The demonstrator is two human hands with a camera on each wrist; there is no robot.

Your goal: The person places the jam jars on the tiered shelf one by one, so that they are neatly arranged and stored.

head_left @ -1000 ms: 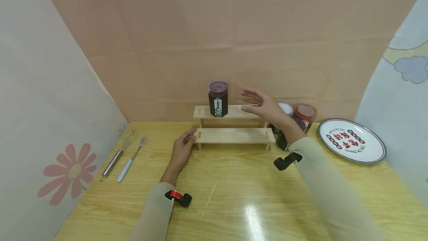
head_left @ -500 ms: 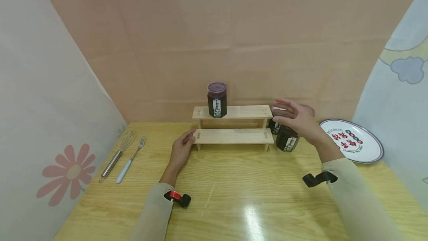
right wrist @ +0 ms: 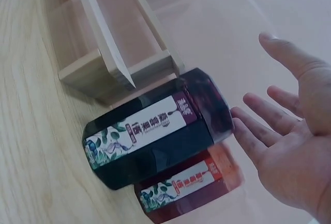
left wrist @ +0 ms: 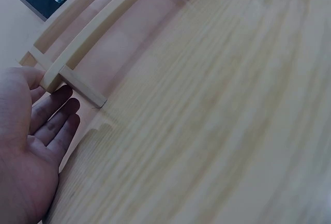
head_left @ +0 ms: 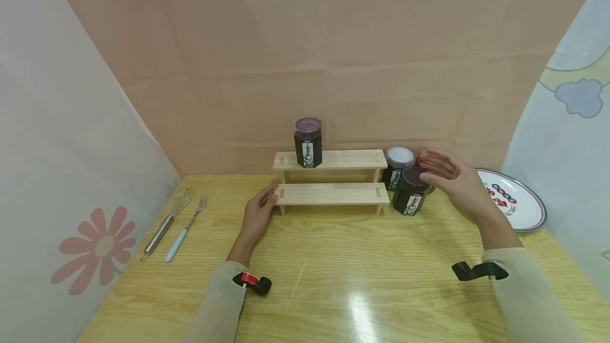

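Observation:
A two-tier wooden shelf [head_left: 333,193] stands at the table's back, and a dark jar with a purple lid [head_left: 308,144] sits on its upper tier. My left hand [head_left: 258,215] pinches the lower tier's left end, thumb above and fingers below in the left wrist view. My right hand [head_left: 457,181] has its fingers spread and holds nothing, right beside the lid of a dark jar [head_left: 409,195] on the table. Behind that jar stands a white-lidded jar [head_left: 399,159]. A red-lidded jar [right wrist: 191,185] shows in the right wrist view; the right hand mostly hides it in the head view.
An oval plate with red characters [head_left: 521,210] leans at the back right. On the left lie a whisk [head_left: 164,229] and a fork with a light blue handle [head_left: 183,234]. A peach cloth [head_left: 248,57] hangs behind the table.
My right hand has moved right and a little down, from over the upper tier to the jars at the shelf's right. The left hand stays at the lower tier's end.

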